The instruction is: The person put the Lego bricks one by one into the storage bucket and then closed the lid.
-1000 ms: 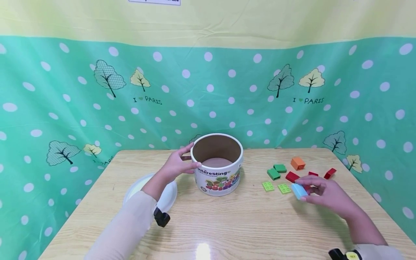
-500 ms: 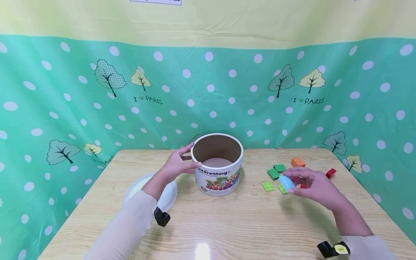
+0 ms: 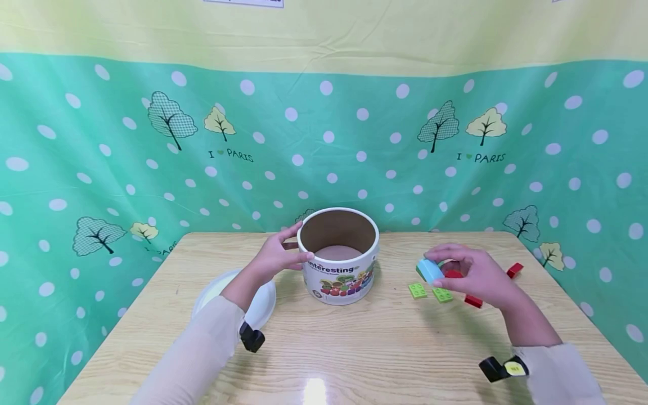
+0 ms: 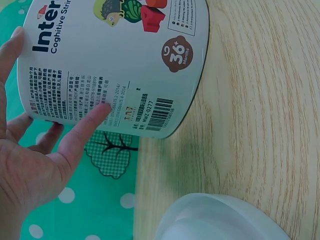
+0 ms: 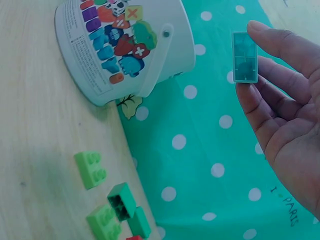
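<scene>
My right hand [image 3: 478, 277] brings the pinched blue block [image 3: 430, 271] nearer the bucket [image 3: 340, 288].
My left hand [image 3: 275, 256] seemingly grips its side.

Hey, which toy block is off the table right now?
The light blue block, pinched in the right hand. The green blocks and red blocks in view lie on the table.

Head camera's up high, well back — looking forward and down across the pale wood-grain table [image 3: 354, 349]. Left-wrist view, tipped sideways, sits close to the white, round, picture-printed bucket [image 3: 340, 282]; right-wrist view, tipped the other way — catching that bucket's opposite side from farther off.
</scene>
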{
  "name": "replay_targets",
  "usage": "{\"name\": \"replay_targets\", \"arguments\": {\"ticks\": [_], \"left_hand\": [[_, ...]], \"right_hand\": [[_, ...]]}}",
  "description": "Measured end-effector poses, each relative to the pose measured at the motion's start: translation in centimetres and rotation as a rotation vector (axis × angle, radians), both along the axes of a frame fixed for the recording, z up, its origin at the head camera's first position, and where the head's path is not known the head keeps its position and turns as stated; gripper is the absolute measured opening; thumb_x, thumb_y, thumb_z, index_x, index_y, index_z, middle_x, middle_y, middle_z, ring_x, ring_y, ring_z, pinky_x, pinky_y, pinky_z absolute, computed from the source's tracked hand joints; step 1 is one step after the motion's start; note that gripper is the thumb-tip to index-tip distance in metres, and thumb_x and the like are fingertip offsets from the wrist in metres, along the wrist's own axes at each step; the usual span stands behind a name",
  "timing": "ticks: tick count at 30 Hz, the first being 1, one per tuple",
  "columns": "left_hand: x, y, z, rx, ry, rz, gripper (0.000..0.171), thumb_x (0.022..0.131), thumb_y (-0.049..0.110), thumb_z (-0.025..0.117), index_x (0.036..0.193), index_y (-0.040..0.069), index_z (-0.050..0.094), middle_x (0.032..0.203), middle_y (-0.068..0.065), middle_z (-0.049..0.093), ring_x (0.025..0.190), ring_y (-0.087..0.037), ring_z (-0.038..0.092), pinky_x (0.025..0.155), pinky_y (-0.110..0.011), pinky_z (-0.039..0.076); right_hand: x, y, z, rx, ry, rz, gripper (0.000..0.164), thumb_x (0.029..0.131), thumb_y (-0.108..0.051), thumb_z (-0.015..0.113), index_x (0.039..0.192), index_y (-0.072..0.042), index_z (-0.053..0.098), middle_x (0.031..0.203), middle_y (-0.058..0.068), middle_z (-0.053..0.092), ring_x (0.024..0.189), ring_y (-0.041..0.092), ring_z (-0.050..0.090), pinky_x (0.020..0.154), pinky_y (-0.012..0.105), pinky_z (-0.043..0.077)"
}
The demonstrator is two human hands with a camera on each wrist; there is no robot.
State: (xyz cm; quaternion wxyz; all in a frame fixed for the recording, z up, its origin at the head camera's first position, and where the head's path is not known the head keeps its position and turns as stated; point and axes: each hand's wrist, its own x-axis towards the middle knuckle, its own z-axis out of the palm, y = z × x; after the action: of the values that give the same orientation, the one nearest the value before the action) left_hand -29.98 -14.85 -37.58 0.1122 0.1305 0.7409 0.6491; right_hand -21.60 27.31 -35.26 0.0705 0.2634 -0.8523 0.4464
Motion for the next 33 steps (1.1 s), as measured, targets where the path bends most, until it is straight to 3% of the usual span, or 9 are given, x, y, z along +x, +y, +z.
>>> {"name": "replay_targets", "arguments": {"ticks": [10, 19, 25, 33], "left_hand": [[0.0, 0.0, 0.0, 0.0, -0.01, 0.005, 0.093, 0.078, 0.015, 0.084, 0.154, 0.019, 0.032, 0.156, -0.015, 0.026, 0.131, -0.04, 0.045, 0.081, -0.047, 0.057], [-0.1, 0.0, -0.1, 0.008, -0.012, 0.004, 0.093, 0.077, 0.014, 0.085, 0.154, 0.019, 0.032, 0.156, -0.015, 0.026, 0.133, -0.044, 0.04, 0.08, -0.046, 0.058], [0.0, 0.0, -0.1, -0.001, -0.011, 0.006, 0.093, 0.077, 0.016, 0.085, 0.154, 0.019, 0.032, 0.156, -0.014, 0.026, 0.133, -0.043, 0.041, 0.08, -0.047, 0.058], [-0.1, 0.0, -0.1, -0.005, -0.01, 0.008, 0.092, 0.078, 0.016, 0.084, 0.154, 0.019, 0.032, 0.156, -0.014, 0.027, 0.131, -0.039, 0.044, 0.079, -0.046, 0.058]], "right_hand": [[-0.9, -1.0, 1.2, -0.043, -0.001, 0.078, 0.045, 0.079, -0.002, 0.08, 0.122, 0.003, 0.064, 0.123, 0.018, 0.058, 0.094, 0.014, 0.065, 0.082, 0.024, 0.056], [-1.6, -2.2, 2.5, -0.022, -0.065, 0.051, 0.049, 0.08, -0.01, 0.081, 0.125, -0.001, 0.064, 0.126, 0.012, 0.057, 0.094, 0.018, 0.064, 0.079, 0.025, 0.057], [-2.4, -3.2, 3.3, -0.033, -0.088, 0.039, 0.049, 0.081, -0.012, 0.081, 0.125, -0.001, 0.064, 0.133, 0.015, 0.053, 0.095, 0.019, 0.065, 0.078, 0.028, 0.058], [-3.7, -4.8, 4.2, -0.034, -0.079, 0.057, 0.048, 0.081, -0.015, 0.082, 0.123, -0.001, 0.065, 0.124, 0.01, 0.059, 0.095, 0.026, 0.065, 0.077, 0.029, 0.059]]}}
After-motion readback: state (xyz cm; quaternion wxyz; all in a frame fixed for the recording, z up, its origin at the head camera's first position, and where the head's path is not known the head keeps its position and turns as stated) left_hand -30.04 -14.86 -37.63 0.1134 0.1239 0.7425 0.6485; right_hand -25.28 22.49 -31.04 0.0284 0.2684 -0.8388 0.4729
